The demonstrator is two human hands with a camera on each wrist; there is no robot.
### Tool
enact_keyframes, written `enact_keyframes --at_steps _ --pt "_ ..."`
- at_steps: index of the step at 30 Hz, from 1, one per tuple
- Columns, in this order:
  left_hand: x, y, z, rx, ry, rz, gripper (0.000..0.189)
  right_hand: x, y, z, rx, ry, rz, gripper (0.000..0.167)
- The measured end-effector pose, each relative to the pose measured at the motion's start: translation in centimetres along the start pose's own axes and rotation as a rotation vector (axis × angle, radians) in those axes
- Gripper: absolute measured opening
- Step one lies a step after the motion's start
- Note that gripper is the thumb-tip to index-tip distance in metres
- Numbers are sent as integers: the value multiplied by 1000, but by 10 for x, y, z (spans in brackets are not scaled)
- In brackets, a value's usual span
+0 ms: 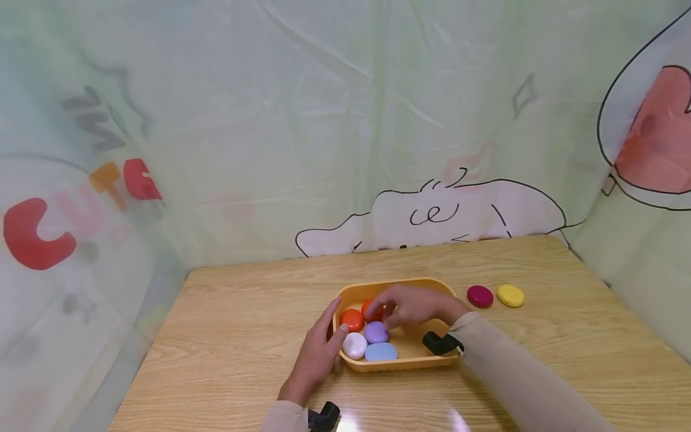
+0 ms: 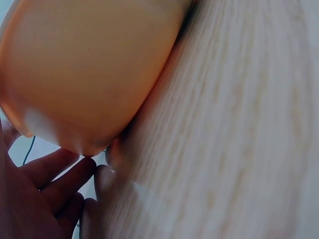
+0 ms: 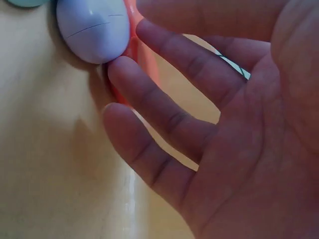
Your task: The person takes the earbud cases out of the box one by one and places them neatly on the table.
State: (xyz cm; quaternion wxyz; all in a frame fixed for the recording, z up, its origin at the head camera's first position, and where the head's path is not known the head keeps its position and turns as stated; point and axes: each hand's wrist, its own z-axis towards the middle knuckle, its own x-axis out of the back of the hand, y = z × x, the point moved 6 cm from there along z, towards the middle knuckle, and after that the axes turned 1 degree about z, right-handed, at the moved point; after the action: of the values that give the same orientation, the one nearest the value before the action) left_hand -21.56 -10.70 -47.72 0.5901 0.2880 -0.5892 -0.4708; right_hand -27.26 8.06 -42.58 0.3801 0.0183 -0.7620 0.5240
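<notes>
An orange tray (image 1: 415,362) sits on the table, with several glossy rounded discs inside. My left hand (image 1: 317,354) holds the tray's left end, thumb at the rim and fingers along the outer wall. In the left wrist view, its fingertips (image 2: 87,162) touch the tray's (image 2: 94,64) corner. My right hand (image 1: 408,302) reaches into the tray with loosely spread fingers. They are at a red disc (image 1: 369,308), partly hidden, and beside a purple disc (image 1: 376,332), which shows a thin seam in the right wrist view. Another red disc (image 1: 352,320), a white disc (image 1: 354,346) and a blue disc (image 1: 381,352) lie nearby.
Outside the tray, a dark magenta disc (image 1: 480,296) and a yellow disc (image 1: 510,295) lie side by side on the wooden table (image 1: 237,336), to the right. A printed curtain (image 1: 243,132) hangs behind the table and along its sides.
</notes>
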Motion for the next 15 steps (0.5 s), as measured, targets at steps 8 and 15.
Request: enact_keyframes --at_steps 8,15 --pt "-2 -2 0 15 -4 26 57 -6 -3 1 55 -71 9 47" --pt "1 0 -1 -7 12 24 56 -10 -1 4 65 -96 -33 45"
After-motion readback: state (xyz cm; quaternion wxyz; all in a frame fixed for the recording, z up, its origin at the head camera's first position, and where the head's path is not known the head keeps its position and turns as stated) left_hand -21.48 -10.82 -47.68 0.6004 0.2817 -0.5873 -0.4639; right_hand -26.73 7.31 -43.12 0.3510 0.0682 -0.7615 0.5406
